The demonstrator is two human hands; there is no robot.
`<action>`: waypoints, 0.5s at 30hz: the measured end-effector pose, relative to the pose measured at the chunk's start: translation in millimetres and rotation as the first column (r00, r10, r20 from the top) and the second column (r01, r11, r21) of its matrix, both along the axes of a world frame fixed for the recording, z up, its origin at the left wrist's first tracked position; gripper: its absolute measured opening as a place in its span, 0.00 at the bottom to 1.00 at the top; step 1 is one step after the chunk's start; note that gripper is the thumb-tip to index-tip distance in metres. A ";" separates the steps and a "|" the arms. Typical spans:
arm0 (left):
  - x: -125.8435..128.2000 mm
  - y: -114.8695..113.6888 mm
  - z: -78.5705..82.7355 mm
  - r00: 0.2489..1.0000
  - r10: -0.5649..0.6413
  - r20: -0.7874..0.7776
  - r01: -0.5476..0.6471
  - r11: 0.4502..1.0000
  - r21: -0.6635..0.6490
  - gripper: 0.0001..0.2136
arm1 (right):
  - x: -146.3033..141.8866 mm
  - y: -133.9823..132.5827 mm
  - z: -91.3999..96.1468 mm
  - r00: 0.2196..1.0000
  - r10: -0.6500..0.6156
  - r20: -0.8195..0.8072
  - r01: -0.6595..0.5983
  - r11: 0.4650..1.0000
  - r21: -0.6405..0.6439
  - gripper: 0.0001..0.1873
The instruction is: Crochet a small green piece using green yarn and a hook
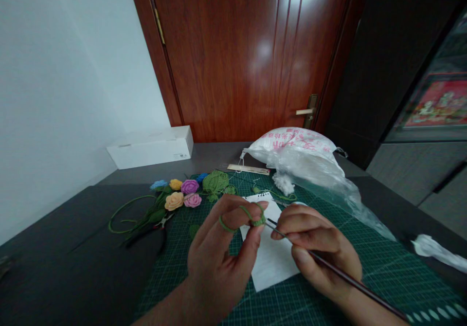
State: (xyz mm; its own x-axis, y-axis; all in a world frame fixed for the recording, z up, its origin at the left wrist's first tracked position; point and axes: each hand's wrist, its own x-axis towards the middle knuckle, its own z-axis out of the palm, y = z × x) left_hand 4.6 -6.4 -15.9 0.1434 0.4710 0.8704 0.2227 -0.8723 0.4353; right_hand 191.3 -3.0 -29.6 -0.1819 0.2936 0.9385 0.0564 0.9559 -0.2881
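Observation:
My left hand (228,248) pinches a small piece of green crochet work (259,220) between thumb and fingers, with green yarn (226,225) looped round its fingers. In my right hand (321,248) is a crochet hook (343,274) with a long dark handle, its thin metal tip at the green piece. Whether the tip sits inside a stitch is too small to tell. Under both hands lies a white sheet of notepaper (275,267). A ball of green yarn (216,182) rests beyond my left hand, beside several crocheted flowers (174,201) in yellow, purple, pink and blue.
A green cutting mat (175,267) covers much of the dark table. Pliers (163,231) lie left of my left hand. Farther back are a white box (153,148), a ruler (248,169), white stuffing (283,183) and a large plastic bag (299,151). A wooden door stands behind.

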 end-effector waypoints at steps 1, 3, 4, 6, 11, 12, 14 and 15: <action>-0.2 0.4 0.9 1.000 0.009 -0.017 -0.008 0.999 0.039 0.20 | -0.1 0.0 2.3 1.000 -0.010 0.012 0.010 1.000 0.027 0.12; -0.4 1.0 2.1 0.999 0.015 -0.033 -0.012 0.997 0.080 0.20 | 0.1 0.1 6.1 0.998 -0.045 0.044 0.043 0.998 0.053 0.09; -0.5 1.0 2.5 0.999 0.013 -0.034 -0.010 0.997 0.083 0.20 | 0.2 0.2 7.5 0.996 -0.065 0.062 0.062 0.997 0.056 0.08; -0.4 0.6 2.6 1.000 -0.001 -0.030 0.003 0.997 0.079 0.20 | 0.4 0.4 8.7 0.993 -0.082 0.084 0.075 0.994 0.079 0.07; 0.0 -1.3 2.6 1.000 -0.022 -0.020 0.023 0.999 0.050 0.20 | -0.3 0.2 6.8 0.990 -0.105 0.089 0.092 0.986 0.139 0.06; 0.1 -1.5 2.6 0.999 -0.028 -0.017 0.029 0.999 0.041 0.19 | -0.5 -0.1 6.3 0.987 -0.121 0.104 0.106 0.984 0.143 0.07; 0.2 -1.7 2.5 0.999 -0.044 -0.005 0.044 0.999 0.023 0.19 | -0.6 -1.1 5.7 0.981 -0.142 0.131 0.122 0.981 0.150 0.08; 0.3 -1.8 2.4 0.999 -0.052 0.000 0.052 0.998 0.019 0.19 | -0.7 -1.7 5.4 0.979 -0.148 0.138 0.127 0.980 0.150 0.08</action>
State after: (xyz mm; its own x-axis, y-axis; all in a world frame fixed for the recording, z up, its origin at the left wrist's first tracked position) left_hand 4.9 -8.2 -13.5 0.1667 0.4464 0.8792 0.1761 -0.8908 0.4189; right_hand 190.6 -4.7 -24.2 -0.2885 0.1931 0.9378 0.2218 0.9663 -0.1307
